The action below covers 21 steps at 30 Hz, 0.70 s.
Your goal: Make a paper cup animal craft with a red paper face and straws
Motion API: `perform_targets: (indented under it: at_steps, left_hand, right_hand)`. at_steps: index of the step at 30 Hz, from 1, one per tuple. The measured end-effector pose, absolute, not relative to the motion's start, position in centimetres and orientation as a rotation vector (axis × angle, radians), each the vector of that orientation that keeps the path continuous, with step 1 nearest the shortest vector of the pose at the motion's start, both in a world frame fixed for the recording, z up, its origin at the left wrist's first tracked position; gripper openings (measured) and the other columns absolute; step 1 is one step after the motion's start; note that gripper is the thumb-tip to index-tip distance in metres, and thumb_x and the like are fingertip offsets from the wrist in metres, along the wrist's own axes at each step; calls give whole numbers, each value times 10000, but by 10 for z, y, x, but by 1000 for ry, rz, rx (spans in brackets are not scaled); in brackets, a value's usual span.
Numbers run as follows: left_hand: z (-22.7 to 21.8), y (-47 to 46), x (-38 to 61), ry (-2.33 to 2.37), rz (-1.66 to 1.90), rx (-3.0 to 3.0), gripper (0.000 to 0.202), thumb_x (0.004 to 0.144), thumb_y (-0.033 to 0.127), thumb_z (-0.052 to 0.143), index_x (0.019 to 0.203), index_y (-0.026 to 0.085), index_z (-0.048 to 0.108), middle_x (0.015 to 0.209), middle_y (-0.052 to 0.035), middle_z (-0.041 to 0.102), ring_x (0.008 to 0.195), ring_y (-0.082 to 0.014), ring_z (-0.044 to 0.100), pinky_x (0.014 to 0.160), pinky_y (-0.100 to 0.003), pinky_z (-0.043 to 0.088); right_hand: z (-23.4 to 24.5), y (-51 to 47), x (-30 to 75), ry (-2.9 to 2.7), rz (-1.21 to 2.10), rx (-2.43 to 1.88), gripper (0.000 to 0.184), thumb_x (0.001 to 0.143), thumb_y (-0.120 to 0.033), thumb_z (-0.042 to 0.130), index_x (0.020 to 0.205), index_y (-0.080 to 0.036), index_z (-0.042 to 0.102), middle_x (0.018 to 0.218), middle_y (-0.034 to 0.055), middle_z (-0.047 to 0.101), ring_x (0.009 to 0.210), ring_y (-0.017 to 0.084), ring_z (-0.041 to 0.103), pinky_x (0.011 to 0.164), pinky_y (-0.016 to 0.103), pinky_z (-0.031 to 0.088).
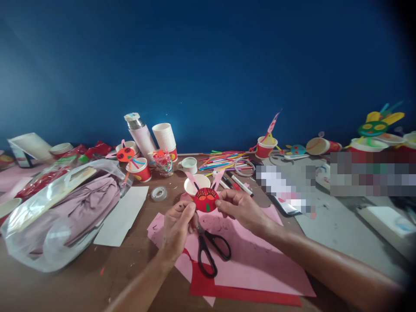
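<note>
Between both hands is a red paper face [206, 204] with orange eyes, black lashes, a green nose and pink ears. My left hand [178, 223] pinches its left edge, and my right hand [238, 208] pinches the right edge. Below the face, black-handled scissors [211, 253] lie on pink paper [260, 264], their blades partly hidden behind my left hand. A red sheet [247, 295] shows under the pink paper. Just behind the face stands a white paper cup [195, 185].
At left lie a plastic bag [65, 225] with folded cloth and a white card [125, 216]. A tape roll [159, 193], a decorated cup [139, 170], a thermos [140, 134], stacked cups [165, 138] and colored sticks [224, 160] stand behind. A phone [282, 195] lies right.
</note>
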<state>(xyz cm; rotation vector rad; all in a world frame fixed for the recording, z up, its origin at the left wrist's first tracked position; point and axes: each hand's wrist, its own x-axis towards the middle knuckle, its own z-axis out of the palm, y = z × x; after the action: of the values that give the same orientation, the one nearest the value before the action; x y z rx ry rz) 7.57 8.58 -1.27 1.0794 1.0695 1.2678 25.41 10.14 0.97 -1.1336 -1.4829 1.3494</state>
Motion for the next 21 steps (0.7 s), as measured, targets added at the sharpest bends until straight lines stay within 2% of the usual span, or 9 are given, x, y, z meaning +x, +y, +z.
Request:
perform_targets:
  at_steps: [4, 7, 10, 12, 15, 18, 21]
  left_hand:
    - [-9, 89, 69, 1077, 1338, 1150, 241, 828, 385, 515, 761, 160, 568, 465, 30, 511, 413, -72, 416, 414, -184, 315]
    - [-4, 94, 62, 1138, 1421, 1184, 216, 798, 368, 555, 748, 158, 570, 489, 29, 520, 444, -84, 446, 447, -194, 356]
    - [-3, 102, 56, 1310, 1505, 1280, 204, 751, 350, 612, 815, 158, 587, 673, -7, 602, 569, -106, 537, 559, -225, 444]
    - [-4, 107, 54, 1406, 1507, 1426, 317, 732, 348, 632, 990, 173, 576, 927, -57, 627, 791, -159, 599, 703, -283, 481]
    - [-7, 115, 54, 1488, 1381, 1675, 656, 682, 355, 678, 1265, 214, 412, 1273, -115, 485, 1148, -252, 482, 894, -389, 435]
    - [-13, 124, 59, 1517, 1197, 1820, 931, 636, 379, 711, 1395, 211, 201, 1409, -149, 336, 1277, -291, 345, 996, -454, 350]
    - [-20, 133, 64, 1524, 1104, 1927, 1023, 602, 406, 725, 1408, 144, 153, 1431, -186, 288, 1301, -311, 300, 1040, -472, 288]
  right_hand:
    - [25, 108, 275, -1394, 1221, -1100, 197, 778, -350, 599, 706, -174, 547, 569, -42, 504, 482, 65, 411, 464, 210, 316]
    - [45, 113, 297, -1279, 1118, -1000, 182, 793, -353, 603, 738, -191, 542, 558, -41, 494, 464, 68, 381, 431, 209, 269]
    - [60, 116, 313, -1202, 1034, -932, 177, 781, -334, 634, 726, -192, 544, 581, -28, 507, 477, 67, 389, 430, 209, 261]
    - [64, 116, 317, -1181, 1029, -907, 185, 769, -333, 651, 714, -188, 549, 586, -22, 515, 470, 64, 387, 420, 208, 258]
    - [64, 117, 317, -1171, 1060, -882, 184, 765, -329, 659, 716, -184, 558, 577, -19, 517, 467, 61, 393, 413, 203, 261]
    - [62, 117, 316, -1170, 1102, -868, 174, 766, -324, 660, 727, -186, 562, 580, -21, 523, 476, 61, 403, 417, 196, 270]
    - [62, 115, 315, -1186, 1124, -878, 169, 771, -324, 656, 731, -190, 561, 565, -28, 514, 476, 60, 402, 421, 192, 273]
